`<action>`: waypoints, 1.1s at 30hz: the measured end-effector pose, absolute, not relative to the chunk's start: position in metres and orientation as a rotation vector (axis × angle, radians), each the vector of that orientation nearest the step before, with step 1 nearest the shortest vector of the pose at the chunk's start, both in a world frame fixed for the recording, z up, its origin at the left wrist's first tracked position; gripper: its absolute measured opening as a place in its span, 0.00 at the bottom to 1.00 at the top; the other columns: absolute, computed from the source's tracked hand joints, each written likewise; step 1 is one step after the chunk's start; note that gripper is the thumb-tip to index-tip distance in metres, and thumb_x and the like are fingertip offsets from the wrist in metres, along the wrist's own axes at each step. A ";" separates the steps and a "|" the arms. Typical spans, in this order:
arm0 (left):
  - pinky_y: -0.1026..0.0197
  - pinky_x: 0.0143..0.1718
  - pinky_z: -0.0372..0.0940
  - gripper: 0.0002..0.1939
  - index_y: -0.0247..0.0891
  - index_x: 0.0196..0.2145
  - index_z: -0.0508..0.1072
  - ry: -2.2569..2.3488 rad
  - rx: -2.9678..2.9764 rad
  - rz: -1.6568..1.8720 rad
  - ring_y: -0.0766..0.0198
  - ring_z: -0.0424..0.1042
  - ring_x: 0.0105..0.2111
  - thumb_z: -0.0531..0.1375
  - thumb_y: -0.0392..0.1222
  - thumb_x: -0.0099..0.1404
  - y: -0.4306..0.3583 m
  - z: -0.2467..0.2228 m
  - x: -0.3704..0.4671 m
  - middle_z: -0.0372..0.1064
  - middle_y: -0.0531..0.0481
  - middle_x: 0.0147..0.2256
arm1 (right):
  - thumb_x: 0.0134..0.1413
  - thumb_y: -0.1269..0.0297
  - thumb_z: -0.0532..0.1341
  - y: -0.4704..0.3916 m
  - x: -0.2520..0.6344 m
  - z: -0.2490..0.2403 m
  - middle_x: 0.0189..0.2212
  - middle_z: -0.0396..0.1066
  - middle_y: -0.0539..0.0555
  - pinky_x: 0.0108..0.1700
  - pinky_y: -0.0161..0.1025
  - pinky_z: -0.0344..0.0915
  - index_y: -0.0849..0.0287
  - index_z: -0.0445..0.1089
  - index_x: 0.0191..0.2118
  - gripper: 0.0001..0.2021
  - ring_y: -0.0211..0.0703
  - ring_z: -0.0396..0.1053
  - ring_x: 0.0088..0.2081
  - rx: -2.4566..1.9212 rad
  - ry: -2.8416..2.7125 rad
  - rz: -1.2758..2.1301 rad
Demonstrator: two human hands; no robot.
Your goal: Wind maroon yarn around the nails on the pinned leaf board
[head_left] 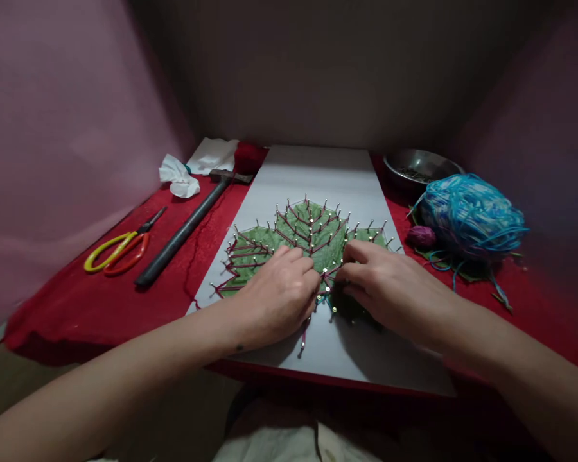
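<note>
A large green leaf (330,251) lies on a white board (318,170), its outline and veins set with several upright nails (311,221). Dark purple-red yarn (250,249) runs between many of these nails. Near the leaf's base, a bit of blue yarn (324,299) shows around the nails. My left hand (282,295) rests over the leaf's lower middle, fingers curled closed. My right hand (390,279) is just across from it over the right lobe, fingertips bent together close to the nails. What either hand pinches is hidden or too fine to make out.
On the red cloth (91,321) at left lie yellow-and-orange-handled scissors (125,249), a hammer (185,231), crumpled white paper (179,176) and red yarn (249,157). At right are a metal bowl (424,160) of nails, a blue yarn bundle (472,215) and a small purple ball (421,236).
</note>
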State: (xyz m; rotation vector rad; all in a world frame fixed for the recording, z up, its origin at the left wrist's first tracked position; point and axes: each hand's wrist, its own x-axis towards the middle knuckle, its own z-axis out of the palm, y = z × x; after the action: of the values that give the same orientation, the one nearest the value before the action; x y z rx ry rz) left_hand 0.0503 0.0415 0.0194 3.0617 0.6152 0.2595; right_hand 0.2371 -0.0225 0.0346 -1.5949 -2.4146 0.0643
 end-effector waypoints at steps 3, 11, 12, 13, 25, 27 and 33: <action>0.54 0.38 0.57 0.08 0.34 0.28 0.69 0.620 3.070 0.250 0.58 0.60 0.34 0.52 0.35 0.64 0.041 0.020 0.050 0.66 0.46 0.30 | 0.56 0.73 0.56 -0.018 0.233 0.029 0.37 0.68 0.57 0.35 0.39 0.61 0.58 0.73 0.32 0.08 0.46 0.67 0.40 -1.722 -2.504 0.017; 0.55 0.38 0.56 0.09 0.34 0.27 0.68 0.595 3.082 0.277 0.58 0.60 0.34 0.53 0.35 0.65 0.041 0.018 0.051 0.66 0.46 0.29 | 0.57 0.73 0.52 -0.025 0.234 0.026 0.32 0.65 0.54 0.24 0.37 0.49 0.60 0.66 0.29 0.08 0.37 0.60 0.25 -1.680 -2.569 -0.187; 0.55 0.38 0.56 0.09 0.34 0.27 0.68 0.589 3.091 0.285 0.58 0.60 0.33 0.53 0.35 0.64 0.041 0.017 0.051 0.66 0.46 0.29 | 0.56 0.73 0.51 -0.027 0.233 0.026 0.32 0.66 0.54 0.23 0.37 0.47 0.60 0.65 0.30 0.08 0.36 0.59 0.24 -1.673 -2.561 -0.192; 0.55 0.37 0.56 0.08 0.34 0.27 0.68 0.586 3.100 0.290 0.58 0.60 0.33 0.53 0.34 0.64 0.042 0.017 0.051 0.66 0.46 0.29 | 0.56 0.73 0.51 -0.028 0.233 0.026 0.31 0.66 0.54 0.23 0.37 0.47 0.60 0.65 0.31 0.07 0.36 0.59 0.23 -1.662 -2.548 -0.175; 0.55 0.37 0.55 0.07 0.34 0.27 0.69 0.593 3.110 0.286 0.58 0.60 0.34 0.55 0.35 0.63 0.042 0.016 0.050 0.66 0.46 0.30 | 0.50 0.71 0.53 -0.023 0.229 0.039 0.17 0.62 0.45 0.22 0.32 0.47 0.56 0.64 0.29 0.05 0.34 0.57 0.18 -1.767 -2.325 0.270; 0.55 0.37 0.55 0.07 0.34 0.28 0.69 0.599 3.109 0.283 0.58 0.59 0.34 0.55 0.35 0.63 0.041 0.016 0.051 0.66 0.46 0.30 | 0.50 0.71 0.55 -0.021 0.228 0.041 0.18 0.65 0.46 0.23 0.32 0.49 0.56 0.67 0.28 0.05 0.34 0.59 0.19 -1.709 -2.342 0.271; 0.56 0.37 0.55 0.11 0.34 0.29 0.69 0.612 3.123 0.260 0.59 0.58 0.33 0.51 0.34 0.67 0.040 0.017 0.049 0.66 0.46 0.29 | 0.50 0.72 0.58 -0.011 0.232 0.037 0.19 0.71 0.46 0.26 0.31 0.53 0.55 0.74 0.27 0.08 0.32 0.63 0.21 -1.625 -2.292 0.342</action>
State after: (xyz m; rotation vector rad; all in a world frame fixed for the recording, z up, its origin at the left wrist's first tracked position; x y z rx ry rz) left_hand 0.0491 0.0398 0.0171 3.1225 0.6117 0.2602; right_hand 0.2316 -0.0114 0.0366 -1.6250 -2.2921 0.3421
